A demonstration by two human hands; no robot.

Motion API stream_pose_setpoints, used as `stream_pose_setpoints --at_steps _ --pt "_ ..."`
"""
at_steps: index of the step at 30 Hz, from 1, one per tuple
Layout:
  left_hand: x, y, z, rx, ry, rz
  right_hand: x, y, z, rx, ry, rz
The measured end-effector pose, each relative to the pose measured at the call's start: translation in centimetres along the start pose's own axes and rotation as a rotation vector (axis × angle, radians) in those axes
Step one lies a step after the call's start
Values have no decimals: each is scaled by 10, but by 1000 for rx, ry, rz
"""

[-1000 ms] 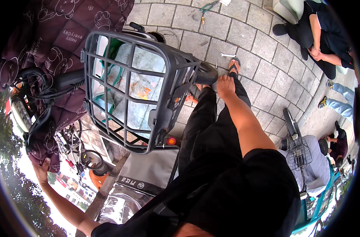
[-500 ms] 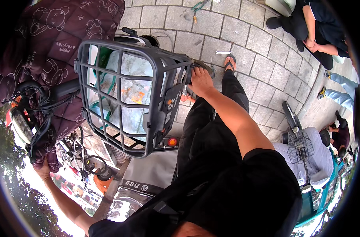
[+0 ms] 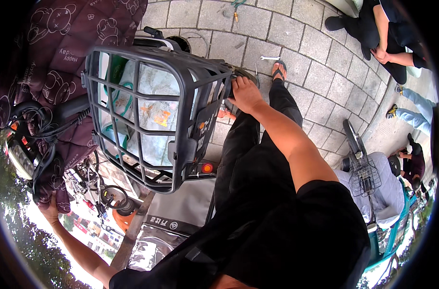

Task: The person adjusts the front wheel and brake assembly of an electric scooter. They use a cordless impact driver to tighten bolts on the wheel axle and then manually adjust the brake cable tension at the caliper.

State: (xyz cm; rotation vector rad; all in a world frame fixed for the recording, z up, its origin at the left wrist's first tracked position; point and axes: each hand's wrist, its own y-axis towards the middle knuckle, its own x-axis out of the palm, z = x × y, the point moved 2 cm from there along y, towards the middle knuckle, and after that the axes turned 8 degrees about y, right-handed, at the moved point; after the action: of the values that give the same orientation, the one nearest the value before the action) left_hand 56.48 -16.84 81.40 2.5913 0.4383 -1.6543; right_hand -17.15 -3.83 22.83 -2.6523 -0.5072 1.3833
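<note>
A black basket (image 3: 182, 106) with an open grid stands in front of me, attached at the front of a two-wheeler. Plastic bags and an orange scrap (image 3: 162, 117) show inside it. At the basket's lower end, my right hand (image 3: 247, 94) is closed on its edge, just beside a dark tyre (image 3: 248, 73). My left hand (image 3: 49, 210) grips the bottom end of a maroon quilted cover (image 3: 60, 190) at the handlebar; its fingertips are partly hidden by the cloth. Between the cover and the basket run black cables (image 3: 41, 130) next to a headlamp (image 3: 20, 156).
On the paving lie a wrench (image 3: 270, 58) and an orange-handled tool (image 3: 236, 18). A person (image 3: 397, 38) sits at the upper right. A parked two-wheeler with a wire basket (image 3: 366, 178) stands at the right, and a grey bag (image 3: 181, 204) lies below the basket.
The basket and quilted cover have shifted slightly left in the picture. Both hands keep their holds, and the right hand has moved only a little.
</note>
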Motion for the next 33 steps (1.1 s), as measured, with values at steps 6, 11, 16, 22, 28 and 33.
stream_pose_setpoints --at_steps 6,11,16,22,28,33 --pt "-28 -81 106 84 -96 322 31 -25 -9 338 -48 -138" --pt "-17 -165 281 166 -246 723 17 -32 -11 423 47 -200" --pt "38 -226 452 443 -546 189 -19 -29 -6 431 240 -193" --pt "116 -264 458 -354 -1311 97 -114 -58 15 524 495 -60" --pt "115 -291 505 -771 -2130 -350 -200 -23 -57 244 1134 96" --pt "113 -276 523 -721 -2111 -144 -268 28 -132 27 1270 -132"
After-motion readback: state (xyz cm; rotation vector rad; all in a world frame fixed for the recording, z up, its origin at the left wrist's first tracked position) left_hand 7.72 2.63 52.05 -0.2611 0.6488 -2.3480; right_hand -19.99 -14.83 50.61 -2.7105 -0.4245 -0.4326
